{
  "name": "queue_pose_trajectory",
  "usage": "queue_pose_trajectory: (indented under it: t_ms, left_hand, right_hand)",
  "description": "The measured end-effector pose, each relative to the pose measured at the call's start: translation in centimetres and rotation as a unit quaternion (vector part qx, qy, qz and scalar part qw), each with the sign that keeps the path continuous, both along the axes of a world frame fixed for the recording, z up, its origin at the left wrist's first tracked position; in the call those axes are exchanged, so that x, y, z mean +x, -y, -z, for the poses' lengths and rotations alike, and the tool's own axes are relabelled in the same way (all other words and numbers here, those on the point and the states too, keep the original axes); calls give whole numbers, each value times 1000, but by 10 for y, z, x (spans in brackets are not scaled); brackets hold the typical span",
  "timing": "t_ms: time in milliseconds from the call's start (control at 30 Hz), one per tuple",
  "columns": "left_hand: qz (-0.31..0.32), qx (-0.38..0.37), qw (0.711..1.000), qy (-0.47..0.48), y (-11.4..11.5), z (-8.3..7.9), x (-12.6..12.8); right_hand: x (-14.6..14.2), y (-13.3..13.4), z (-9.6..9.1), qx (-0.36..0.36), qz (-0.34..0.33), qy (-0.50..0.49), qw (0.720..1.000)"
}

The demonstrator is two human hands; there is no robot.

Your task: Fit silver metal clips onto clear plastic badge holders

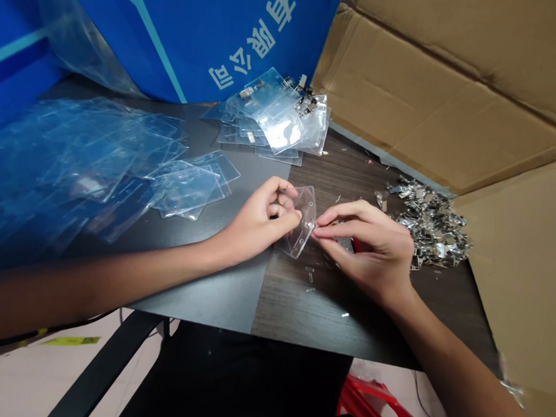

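A clear plastic badge holder [307,204] is pinched between the thumb and fingers of my left hand [268,214]. Its edge with small punched holes faces right. My right hand [368,237] has its thumb and fingertips pressed together at that edge, by the middle slot. Something small and shiny shows at those fingertips, too small to name. To the right of this hand lies a heap of metal badge clips [433,229]. Loose clear badge holders [86,157] form a wide, overlapping pile on the left, with a few more [191,186] nearer my left wrist.
Badge holders [275,119] with metal clips among them are stacked at the back. Cardboard [439,86] walls the right side and a blue printed panel [214,26] the back. Small clear scraps [310,275] lie on the dark table [294,317]. Something red [383,406] stands below.
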State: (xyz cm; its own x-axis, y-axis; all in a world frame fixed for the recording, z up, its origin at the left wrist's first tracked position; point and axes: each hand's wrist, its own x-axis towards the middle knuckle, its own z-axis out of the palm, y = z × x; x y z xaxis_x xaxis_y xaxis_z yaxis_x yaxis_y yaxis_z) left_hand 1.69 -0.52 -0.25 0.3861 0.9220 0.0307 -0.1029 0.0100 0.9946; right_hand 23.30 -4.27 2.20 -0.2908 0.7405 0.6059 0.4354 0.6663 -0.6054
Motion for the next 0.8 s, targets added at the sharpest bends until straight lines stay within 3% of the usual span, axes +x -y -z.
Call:
queue_pose_trajectory:
  t_ms: [167,333,433,567,667,800]
  left_hand:
    - [24,-23,999,8,1,-1,2]
    - [33,-125,988,87,1,-6,4]
    - [57,-168,976,128,1,-11,2]
    - [64,-161,977,127,1,-13,0]
    - [74,-160,974,142,0,-11,1]
    - [83,-156,972,158,-1,-9,2]
  right_hand:
    - [-3,4,-2,-21,18,-18,999]
    - [-5,4,-7,-126,-22,-67,990]
    - [-5,0,-7,-153,-25,-83,984]
    - [-6,-3,-1,-168,-29,-132,976]
    - [-8,0,3,-168,4,-158,973]
    - [-8,4,3,-145,30,-117,982]
